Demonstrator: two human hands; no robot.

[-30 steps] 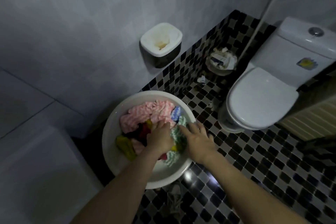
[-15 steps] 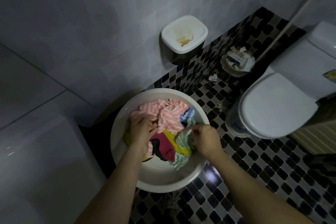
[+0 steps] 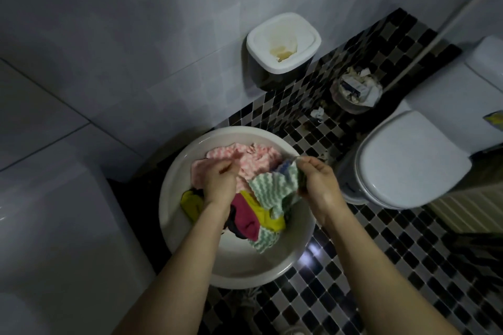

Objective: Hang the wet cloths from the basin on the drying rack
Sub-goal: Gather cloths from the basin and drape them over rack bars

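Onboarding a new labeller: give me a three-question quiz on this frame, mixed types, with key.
1. True or false: the toilet lid is up.
2. Which cloth does the right hand pinch? A pink B green-and-white C maroon
3. Fill in: the cloths lie in a white ____.

Key: 1 false, the lid is down. 2 B, the green-and-white cloth; the left hand grips the pink cloth. 3 basin.

Dim bathroom, pale grey tiled wall. Black-and-white checkered floor, glossy. White toilet, lid shut, at right; full waste bin near it.
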